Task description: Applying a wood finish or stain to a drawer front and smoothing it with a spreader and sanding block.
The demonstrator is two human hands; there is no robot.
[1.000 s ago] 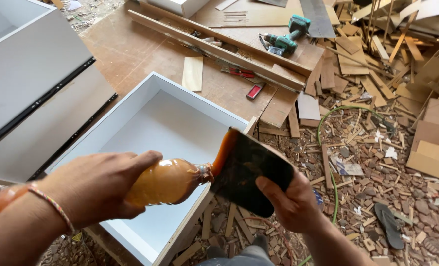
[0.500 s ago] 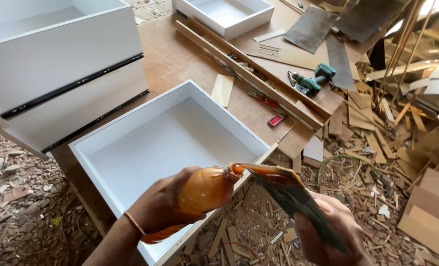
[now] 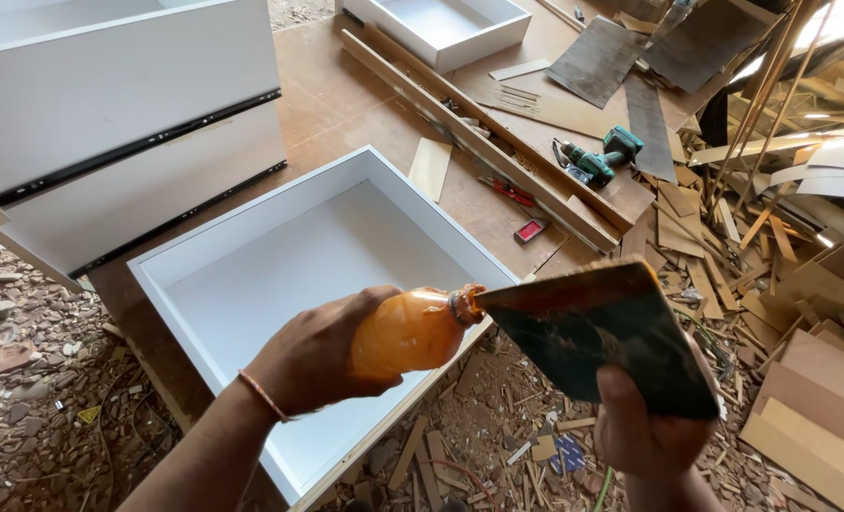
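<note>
The orange plastic bottle lies nearly level in the air, its long axis running left to right with a slight upward tilt, and its neck points right, touching the left corner of the dark scrap board. The bottle hangs above the near right wall of the open white drawer box, which sits on the brown desk.

The left hand comes in from the lower left, forearm slanting up and to the right, a thin bangle at the wrist. Its fingers are clamped round the bottle's fat rear half, the thumb lying along the top.

The right hand rises from the bottom edge, palm towards the camera's side, its fingers closed on the lower edge of the scrap board with the thumb pressed flat on the face. The board is a dark, stained, roughly four-sided piece, held tilted, its broad face up and its pointed left corner meeting the bottle's mouth.

Farther back on the desk lie a green cordless drill, a long wooden batten and a second white drawer box. Wood offcuts cover the floor to the right
</note>
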